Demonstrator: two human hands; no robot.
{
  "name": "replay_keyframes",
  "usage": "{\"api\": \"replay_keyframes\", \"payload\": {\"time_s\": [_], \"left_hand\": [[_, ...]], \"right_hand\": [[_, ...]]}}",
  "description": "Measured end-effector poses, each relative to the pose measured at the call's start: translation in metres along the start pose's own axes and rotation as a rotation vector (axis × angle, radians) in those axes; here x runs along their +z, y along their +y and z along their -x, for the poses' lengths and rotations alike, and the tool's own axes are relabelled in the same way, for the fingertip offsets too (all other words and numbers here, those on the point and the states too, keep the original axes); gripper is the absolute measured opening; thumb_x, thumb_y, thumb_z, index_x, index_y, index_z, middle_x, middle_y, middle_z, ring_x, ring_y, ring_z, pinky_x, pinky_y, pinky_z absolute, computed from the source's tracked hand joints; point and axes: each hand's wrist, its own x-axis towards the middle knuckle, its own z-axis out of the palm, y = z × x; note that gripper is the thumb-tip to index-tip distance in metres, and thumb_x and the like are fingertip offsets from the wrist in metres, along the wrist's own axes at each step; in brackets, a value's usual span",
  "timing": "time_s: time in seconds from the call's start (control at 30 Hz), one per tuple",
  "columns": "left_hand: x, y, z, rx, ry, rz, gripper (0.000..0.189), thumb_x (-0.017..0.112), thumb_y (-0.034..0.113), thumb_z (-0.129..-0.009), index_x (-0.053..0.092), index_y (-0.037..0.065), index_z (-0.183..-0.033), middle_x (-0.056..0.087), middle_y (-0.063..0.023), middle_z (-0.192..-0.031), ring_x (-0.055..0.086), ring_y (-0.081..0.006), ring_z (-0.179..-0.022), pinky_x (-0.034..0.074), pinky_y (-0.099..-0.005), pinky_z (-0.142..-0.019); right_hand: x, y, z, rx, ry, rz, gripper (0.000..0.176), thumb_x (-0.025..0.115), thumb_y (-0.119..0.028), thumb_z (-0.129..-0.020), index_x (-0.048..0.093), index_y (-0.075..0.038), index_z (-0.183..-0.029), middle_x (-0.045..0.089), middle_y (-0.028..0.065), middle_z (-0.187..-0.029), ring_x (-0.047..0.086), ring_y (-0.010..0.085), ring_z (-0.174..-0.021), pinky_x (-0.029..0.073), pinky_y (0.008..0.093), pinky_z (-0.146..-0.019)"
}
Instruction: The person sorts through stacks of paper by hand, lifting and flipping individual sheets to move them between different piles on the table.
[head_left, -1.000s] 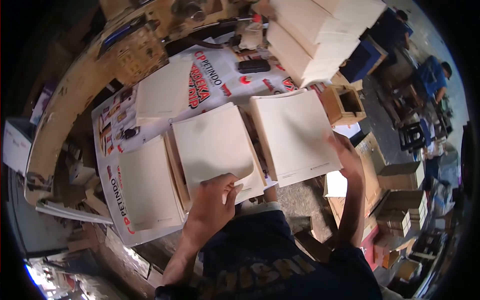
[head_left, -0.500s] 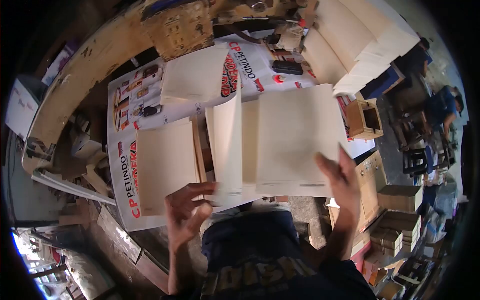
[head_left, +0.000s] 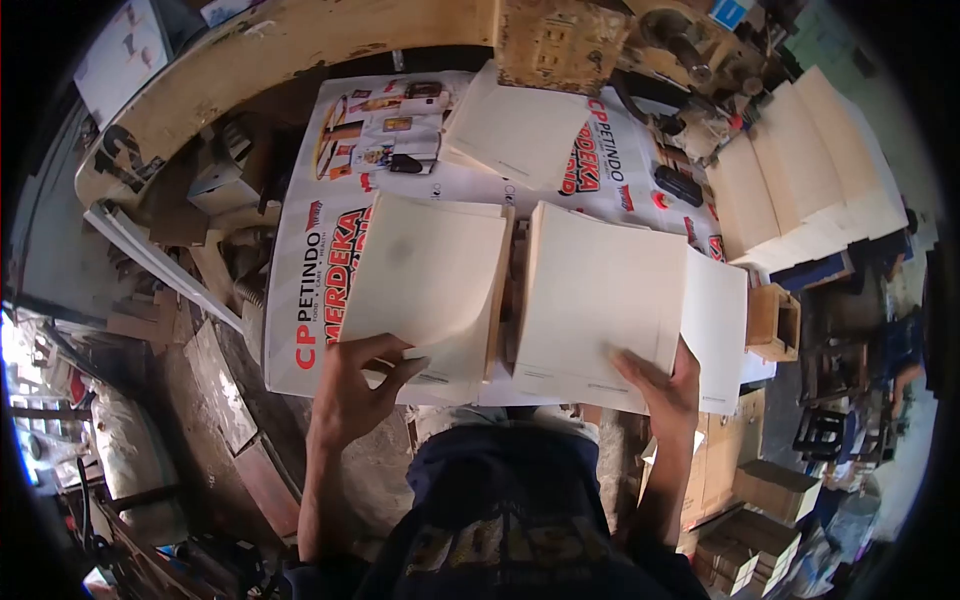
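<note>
Left hand (head_left: 350, 392) pinching a curled sheet (head_left: 440, 300) may crease it by overbending; right hand (head_left: 672, 392) gripping the centre stack (head_left: 600, 295) may skew it by tugging.

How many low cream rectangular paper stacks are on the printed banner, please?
4: left stack at left hand, middle stack at right hand, partly covered right stack, far stack; more may be hidden.

Workshop, prob. small: worn wooden bench (head_left: 300, 35) w/ metal machine parts (head_left: 680, 45) (pretty grimy), cardboard boxes (head_left: 745, 545) & tall paper stacks (head_left: 810, 175) nearby.
</note>
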Motion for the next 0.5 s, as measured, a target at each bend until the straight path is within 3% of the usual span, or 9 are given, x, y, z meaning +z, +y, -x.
{"api": "replay_keyframes", "payload": {"time_s": [0.07,0.13,0.23,0.27,0.33,0.37,0.4,0.47,0.5], "left_hand": [[-0.002,0.004,0.004,-0.148,0.224,0.127,0.019,0.08,0.01,-0.078,0.072,-0.003,-0.089,0.07,-0.0135,-0.073,0.067,-0.0137,-0.062,0.054,-0.027,-0.057],[-0.004,-0.005,0.011,-0.223,0.259,0.154,0.021,0.082,0.013,-0.077,0.073,-0.002,-0.087,0.069,-0.0087,-0.067,0.063,-0.0104,-0.057,0.051,-0.024,-0.056],[-0.001,-0.025,0.018,-0.032,0.574,0.542,0.019,0.078,0.015,-0.083,0.07,-0.001,-0.077,0.065,-0.0031,-0.065,0.057,-0.0074,-0.054,0.048,-0.0236,-0.052],[-0.003,-0.031,0.02,-0.027,0.569,0.537,0.019,0.078,0.015,-0.083,0.07,-0.001,-0.077,0.065,-0.0031,-0.065,0.057,-0.0074,-0.054,0.048,-0.0236,-0.052],[-0.01,-0.041,0.024,0.052,0.693,0.787,0.017,0.073,0.014,-0.088,0.069,-0.001,-0.083,0.07,-0.0073,-0.079,0.064,-0.0088,-0.069,0.05,-0.023,-0.063],[-0.006,-0.045,0.018,0.115,0.853,1.02,0.025,0.061,0.023,-0.097,0.068,-0.002,-0.095,0.071,-0.0118,-0.098,0.066,-0.0149,-0.091,0.051,-0.0276,-0.078],[-0.013,-0.043,0.018,0.121,0.84,1.01,0.025,0.061,0.023,-0.097,0.068,-0.002,-0.095,0.071,-0.0118,-0.098,0.066,-0.0149,-0.091,0.051,-0.0276,-0.078],[-0.032,-0.018,0.012,-0.071,0.634,1.065,0.038,0.05,0.033,-0.102,0.066,-0.001,-0.108,0.068,-0.0111,-0.113,0.064,-0.0206,-0.105,0.05,-0.0336,-0.086],[-0.03,-0.03,0.007,-0.125,0.644,0.71,0.046,0.045,0.038,-0.103,0.064,0.0,-0.12,0.068,-0.0123,-0.117,0.064,-0.0261,-0.105,0.048,-0.0388,-0.091]], "right_hand": [[0.007,-0.005,-0.001,-0.04,0.062,-0.262,0.045,0.074,-0.003,-0.08,0.058,0.002,-0.122,0.066,0.0077,-0.107,0.061,0.0153,-0.098,0.047,0.0311,-0.092],[0.008,-0.011,0.0,-0.019,0.079,-0.298,0.046,0.072,-0.002,-0.082,0.057,0.003,-0.125,0.066,0.0071,-0.107,0.061,0.0153,-0.099,0.047,0.0307,-0.092],[0.015,-0.028,0.006,0.061,0.144,-0.539,0.052,0.068,-0.002,-0.082,0.053,0.001,-0.132,0.063,0.0093,-0.118,0.059,0.018,-0.11,0.045,0.0319,-0.098],[0.021,-0.031,0.01,0.06,0.148,-0.546,0.052,0.068,-0.002,-0.082,0.053,0.001,-0.132,0.063,0.0093,-0.118,0.059,0.018,-0.11,0.045,0.0319,-0.098],[0.041,-0.038,0.019,0.066,0.034,-0.558,0.051,0.064,-0.004,-0.09,0.046,0.0,-0.138,0.062,0.0068,-0.121,0.062,0.0136,-0.101,0.047,0.0282,-0.095],[0.059,-0.041,0.021,-0.02,-0.013,-0.45,0.053,0.059,-0.005,-0.095,0.038,0.0,-0.143,0.061,0.0051,-0.119,0.06,0.0094,-0.096,0.047,0.0253,-0.089],[0.072,-0.038,0.019,-0.051,-0.141,-0.422,0.055,0.057,-0.007,-0.098,0.032,-0.001,-0.146,0.06,0.0042,-0.117,0.055,0.0067,-0.091,0.046,0.0237,-0.083],[0.109,-0.027,0.011,-0.169,-0.222,-0.352,0.053,0.054,-0.007,-0.098,0.031,0.0,-0.145,0.059,0.009,-0.112,0.052,0.0095,-0.086,0.046,0.0244,-0.079],[0.13,-0.024,0.01,-0.191,-0.25,-0.44,0.049,0.051,-0.007,-0.098,0.032,0.0,-0.143,0.058,0.0114,-0.111,0.052,0.0116,-0.091,0.045,0.0268,-0.083]]}}
